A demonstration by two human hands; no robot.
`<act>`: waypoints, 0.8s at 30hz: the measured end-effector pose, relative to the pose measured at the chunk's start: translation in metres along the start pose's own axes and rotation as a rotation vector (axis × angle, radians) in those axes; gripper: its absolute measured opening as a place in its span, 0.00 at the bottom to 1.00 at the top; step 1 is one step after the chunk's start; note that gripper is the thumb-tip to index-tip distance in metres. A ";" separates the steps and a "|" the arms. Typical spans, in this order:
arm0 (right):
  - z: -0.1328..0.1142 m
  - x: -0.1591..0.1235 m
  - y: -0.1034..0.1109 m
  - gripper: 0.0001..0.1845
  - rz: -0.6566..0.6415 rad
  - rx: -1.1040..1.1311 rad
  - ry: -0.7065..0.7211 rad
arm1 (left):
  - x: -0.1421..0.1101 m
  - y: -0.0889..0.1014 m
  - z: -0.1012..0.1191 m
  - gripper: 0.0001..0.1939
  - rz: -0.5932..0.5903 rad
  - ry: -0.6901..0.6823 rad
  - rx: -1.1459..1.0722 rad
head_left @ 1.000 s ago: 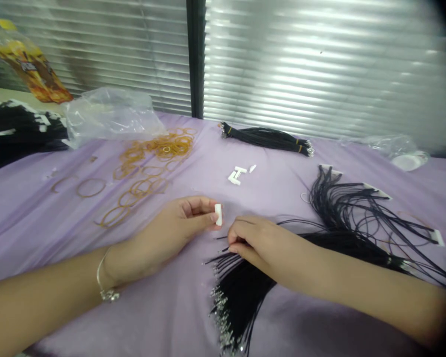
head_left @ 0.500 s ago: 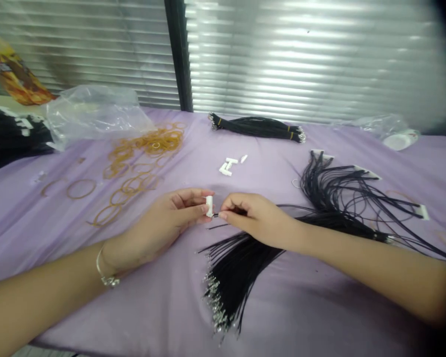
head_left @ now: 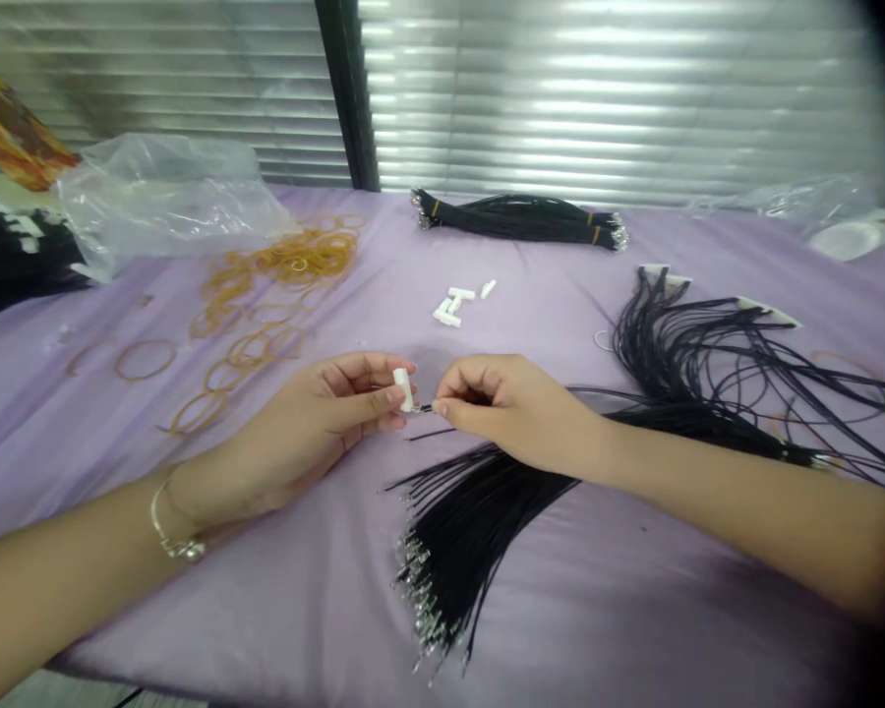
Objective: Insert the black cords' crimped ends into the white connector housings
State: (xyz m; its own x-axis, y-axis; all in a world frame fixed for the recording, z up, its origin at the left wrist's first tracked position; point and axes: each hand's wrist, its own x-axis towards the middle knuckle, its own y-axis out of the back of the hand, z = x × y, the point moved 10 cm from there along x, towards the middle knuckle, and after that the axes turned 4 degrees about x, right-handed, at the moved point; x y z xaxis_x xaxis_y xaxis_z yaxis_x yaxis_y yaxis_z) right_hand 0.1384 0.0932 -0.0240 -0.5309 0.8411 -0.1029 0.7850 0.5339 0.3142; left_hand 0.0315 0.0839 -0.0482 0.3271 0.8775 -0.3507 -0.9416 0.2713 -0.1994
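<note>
Head view: left hand (head_left: 302, 433) clamped on white tube (head_left: 403, 389), thumb and fingertips together around it, tube near upright. Right hand (head_left: 505, 405) pinches black cord (head_left: 424, 408) between thumb and forefinger; cord's metal tip lies at tube's lower end, contact unclear. The 2 hands are near, not touching. Cord bundle (head_left: 472, 521) fans out on lilac cloth (head_left: 619, 600) below right hand. White pieces (head_left: 448, 307) lie ahead; rubber bands (head_left: 265, 270) lie to their left.
</note>
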 end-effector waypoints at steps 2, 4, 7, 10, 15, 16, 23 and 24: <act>0.000 0.000 0.000 0.08 0.004 -0.004 -0.003 | 0.000 -0.001 0.002 0.08 -0.007 -0.011 -0.009; 0.000 0.000 0.002 0.09 0.014 -0.024 0.005 | 0.000 -0.001 0.003 0.07 -0.018 -0.013 -0.010; -0.002 0.000 0.005 0.12 0.038 -0.063 0.026 | 0.000 -0.001 0.003 0.07 -0.050 -0.015 -0.003; -0.002 0.000 0.008 0.13 0.055 -0.081 0.035 | 0.001 -0.001 0.003 0.07 -0.074 -0.021 -0.003; -0.001 0.000 0.009 0.12 0.074 -0.081 0.033 | 0.001 -0.004 0.005 0.06 -0.085 -0.032 -0.002; -0.002 0.000 0.008 0.12 0.073 -0.080 0.037 | 0.001 -0.003 0.005 0.06 -0.077 -0.032 -0.002; -0.004 -0.002 0.008 0.11 0.084 -0.080 0.032 | 0.001 -0.001 0.004 0.06 -0.056 -0.024 0.015; -0.003 -0.003 0.008 0.11 0.087 -0.084 0.028 | 0.001 -0.001 0.004 0.06 -0.054 -0.029 0.020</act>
State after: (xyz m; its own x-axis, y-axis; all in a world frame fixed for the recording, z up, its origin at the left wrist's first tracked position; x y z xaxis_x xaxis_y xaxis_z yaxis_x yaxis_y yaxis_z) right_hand 0.1453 0.0953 -0.0178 -0.4719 0.8805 -0.0458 0.7995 0.4492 0.3988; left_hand 0.0320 0.0858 -0.0444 0.3751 0.8726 -0.3129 -0.9243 0.3261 -0.1985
